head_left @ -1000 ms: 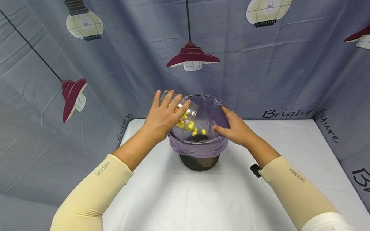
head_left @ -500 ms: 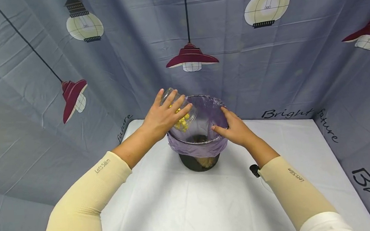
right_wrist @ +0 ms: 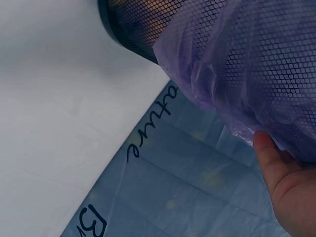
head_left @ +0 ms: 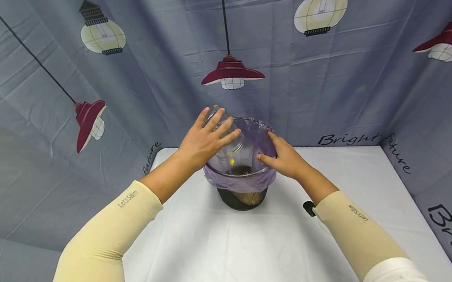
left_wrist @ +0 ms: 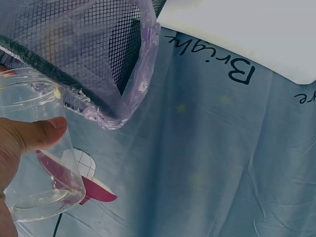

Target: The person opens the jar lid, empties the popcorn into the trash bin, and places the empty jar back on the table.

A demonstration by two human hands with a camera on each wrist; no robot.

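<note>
My left hand (head_left: 206,143) grips a clear plastic jar (left_wrist: 29,173), tilted mouth-down over a wastebasket. Its thumb lies along the jar wall in the left wrist view, where the jar looks bare inside. Just below the jar's mouth a small yellow piece (head_left: 232,162) shows. The dark mesh wastebasket (head_left: 231,199) is lined with a translucent purple bin bag (head_left: 241,182), folded over its rim. My right hand (head_left: 289,158) holds the basket's right rim through the bag. In the right wrist view this hand (right_wrist: 296,197) touches the bag; some fingers are hidden.
The basket stands on a table with a white cover (head_left: 236,256). Grey-blue curtains (head_left: 171,74) printed with lamps and lettering hang close behind and at both sides. A small black object (head_left: 309,208) sits by the right sleeve (head_left: 350,224).
The yellow pieces in the jar have poured out into the basket. My left hand has tipped the jar further and shifted slightly right. The right hand keeps its place on the rim.
</note>
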